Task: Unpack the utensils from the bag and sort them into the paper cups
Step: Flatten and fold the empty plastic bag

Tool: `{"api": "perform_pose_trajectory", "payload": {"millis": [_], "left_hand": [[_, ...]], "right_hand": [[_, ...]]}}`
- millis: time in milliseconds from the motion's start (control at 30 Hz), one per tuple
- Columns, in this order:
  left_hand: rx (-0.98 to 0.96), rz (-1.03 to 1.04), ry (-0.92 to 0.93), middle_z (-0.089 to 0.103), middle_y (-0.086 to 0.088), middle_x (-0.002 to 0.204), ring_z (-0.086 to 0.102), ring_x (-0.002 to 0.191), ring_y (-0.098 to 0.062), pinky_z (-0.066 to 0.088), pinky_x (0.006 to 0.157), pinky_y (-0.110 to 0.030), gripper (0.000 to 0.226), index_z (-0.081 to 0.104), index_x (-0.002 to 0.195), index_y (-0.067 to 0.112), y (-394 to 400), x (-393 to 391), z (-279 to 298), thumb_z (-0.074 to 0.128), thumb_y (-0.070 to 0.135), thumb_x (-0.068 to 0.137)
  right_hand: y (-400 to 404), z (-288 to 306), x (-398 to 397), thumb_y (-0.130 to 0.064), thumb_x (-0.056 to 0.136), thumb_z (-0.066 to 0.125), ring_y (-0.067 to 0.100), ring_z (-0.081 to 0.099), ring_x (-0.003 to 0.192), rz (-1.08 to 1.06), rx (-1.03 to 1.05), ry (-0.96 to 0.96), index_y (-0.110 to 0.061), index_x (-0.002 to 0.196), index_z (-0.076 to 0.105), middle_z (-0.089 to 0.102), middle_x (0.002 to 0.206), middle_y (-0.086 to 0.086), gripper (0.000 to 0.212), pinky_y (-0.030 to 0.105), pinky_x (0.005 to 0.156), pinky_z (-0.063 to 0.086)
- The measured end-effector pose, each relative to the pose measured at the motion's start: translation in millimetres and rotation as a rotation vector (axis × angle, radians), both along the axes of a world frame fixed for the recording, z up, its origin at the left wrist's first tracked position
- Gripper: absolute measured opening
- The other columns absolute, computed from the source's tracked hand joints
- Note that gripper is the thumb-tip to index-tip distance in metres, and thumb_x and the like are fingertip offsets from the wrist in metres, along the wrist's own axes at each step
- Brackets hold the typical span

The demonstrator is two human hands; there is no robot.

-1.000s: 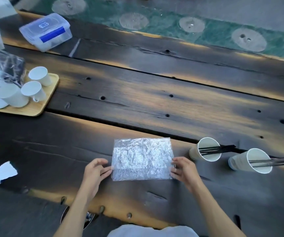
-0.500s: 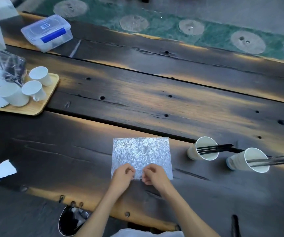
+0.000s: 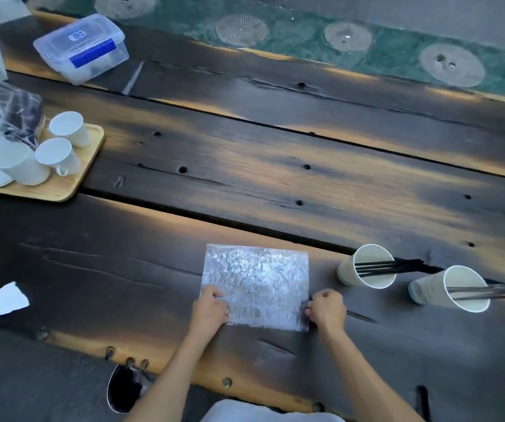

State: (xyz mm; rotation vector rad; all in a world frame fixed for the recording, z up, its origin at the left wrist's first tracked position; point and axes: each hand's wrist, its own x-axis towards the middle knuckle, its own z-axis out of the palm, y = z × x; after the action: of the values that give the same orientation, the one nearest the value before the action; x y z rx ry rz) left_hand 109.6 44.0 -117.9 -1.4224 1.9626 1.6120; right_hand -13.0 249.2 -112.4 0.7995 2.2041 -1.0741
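Note:
A flat, crinkled clear plastic bag (image 3: 257, 281) lies on the dark wooden table (image 3: 275, 184) in front of me. My left hand (image 3: 211, 309) pinches its near left corner, and my right hand (image 3: 327, 309) pinches its near right corner. Both hands press the bag's near edge against the table. To the right stand two white paper cups. The nearer-left paper cup (image 3: 364, 269) holds several thin black utensils pointing right. The right paper cup (image 3: 446, 290) holds several darker, shinier utensils.
A wooden tray (image 3: 62, 184) at the left carries white ceramic cups and another plastic bag of dark utensils (image 3: 7, 111). A lidded plastic box (image 3: 81, 47) sits at the back left. A white paper scrap (image 3: 4, 301) lies near the front left edge.
My hands slid apart from the middle of the bag's near edge out to its two near corners. The bag stays flat in the same place.

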Motion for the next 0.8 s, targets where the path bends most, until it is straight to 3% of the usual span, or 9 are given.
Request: {"api": "perform_pose_trajectory", "payload": {"millis": [67, 133, 233, 300, 400, 467, 567, 667, 800], "left_hand": [[-0.319, -0.384, -0.027, 0.065, -0.006, 0.084, 0.062, 0.074, -0.024, 0.053, 0.067, -0.04, 0.019, 0.051, 0.095, 0.02, 4, -1, 0, 0.042, 0.005, 0.088], [-0.576, -0.618, 0.062, 0.06, 0.005, 0.097, 0.06, 0.088, -0.021, 0.052, 0.072, -0.039, 0.029, 0.051, 0.102, 0.026, 10, -8, 4, 0.045, 0.002, 0.085], [-0.83, -0.913, 0.118, 0.045, -0.002, 0.135, 0.045, 0.121, -0.028, 0.042, 0.093, -0.037, 0.068, 0.046, 0.127, 0.031, 12, -28, 6, 0.058, -0.007, 0.072], [-0.816, -1.035, -0.001, 0.018, -0.006, 0.16, 0.019, 0.145, -0.036, 0.025, 0.112, -0.049, 0.085, 0.029, 0.145, 0.036, 8, -37, 4, 0.067, 0.001, 0.077], [-0.686, -1.086, -0.177, -0.006, 0.001, 0.166, -0.008, 0.151, -0.035, 0.004, 0.115, -0.061, 0.088, 0.014, 0.152, 0.042, 2, -46, 1, 0.068, 0.023, 0.086], [-0.653, -1.108, -0.222, -0.008, 0.002, 0.166, -0.01, 0.151, -0.034, 0.003, 0.114, -0.064, 0.088, 0.01, 0.152, 0.044, 1, -49, 3, 0.067, 0.029, 0.087], [-0.626, -1.102, -0.234, -0.008, 0.002, 0.166, -0.009, 0.151, -0.034, 0.006, 0.113, -0.066, 0.086, 0.008, 0.151, 0.047, 3, -49, 2, 0.063, 0.036, 0.086], [-0.611, -1.069, -0.238, -0.01, 0.002, 0.165, -0.011, 0.151, -0.034, 0.007, 0.112, -0.068, 0.088, 0.006, 0.151, 0.049, 10, -48, 1, 0.063, 0.044, 0.083], [-0.619, -1.042, -0.238, -0.008, 0.001, 0.165, -0.009, 0.15, -0.036, 0.006, 0.113, -0.066, 0.089, 0.005, 0.151, 0.048, 16, -50, -3, 0.06, 0.053, 0.081]], "right_hand": [[-3, 5, -5, -0.008, 0.088, 0.044, 0.033, 0.057, 0.093, 0.139, 0.136, 0.098, -0.005, 0.098, 0.064, 0.063, 0.096, 0.015, 0.022, 0.033, 0.075, 0.042], [-10, 9, -8, -0.007, 0.086, 0.047, 0.036, 0.054, 0.106, 0.226, 0.148, 0.135, -0.006, 0.105, 0.059, 0.06, 0.11, 0.016, 0.023, 0.035, 0.082, 0.039], [-18, 6, -15, -0.011, 0.086, 0.049, 0.039, 0.052, 0.109, 0.236, 0.165, 0.086, -0.004, 0.108, 0.053, 0.053, 0.115, 0.018, 0.024, 0.039, 0.087, 0.04], [-18, -2, -17, -0.017, 0.084, 0.05, 0.038, 0.058, 0.097, 0.199, 0.145, 0.031, -0.002, 0.103, 0.052, 0.059, 0.108, 0.019, 0.025, 0.038, 0.078, 0.044], [-13, -17, -18, -0.028, 0.07, 0.051, 0.033, 0.065, 0.071, 0.142, 0.077, -0.045, 0.001, 0.09, 0.059, 0.069, 0.087, 0.017, 0.036, 0.035, 0.061, 0.051], [-10, -23, -19, -0.029, 0.062, 0.052, 0.033, 0.066, 0.061, 0.121, 0.036, -0.075, 0.002, 0.078, 0.063, 0.068, 0.07, 0.017, 0.036, 0.037, 0.054, 0.051], [-12, -10, -22, -0.017, 0.068, 0.057, 0.024, 0.046, 0.052, 0.072, -0.053, -0.107, -0.006, 0.063, 0.053, 0.049, 0.057, 0.013, 0.013, 0.033, 0.051, 0.034], [-8, -1, -23, -0.009, 0.072, 0.062, 0.019, 0.035, 0.052, 0.087, -0.131, -0.098, -0.014, 0.064, 0.043, 0.038, 0.059, 0.008, 0.022, 0.029, 0.053, 0.029], [-9, 19, -24, 0.002, 0.078, 0.057, 0.013, 0.04, 0.04, 0.119, -0.254, -0.031, -0.012, 0.075, 0.049, 0.047, 0.063, 0.008, 0.016, 0.019, 0.037, 0.031]]}}
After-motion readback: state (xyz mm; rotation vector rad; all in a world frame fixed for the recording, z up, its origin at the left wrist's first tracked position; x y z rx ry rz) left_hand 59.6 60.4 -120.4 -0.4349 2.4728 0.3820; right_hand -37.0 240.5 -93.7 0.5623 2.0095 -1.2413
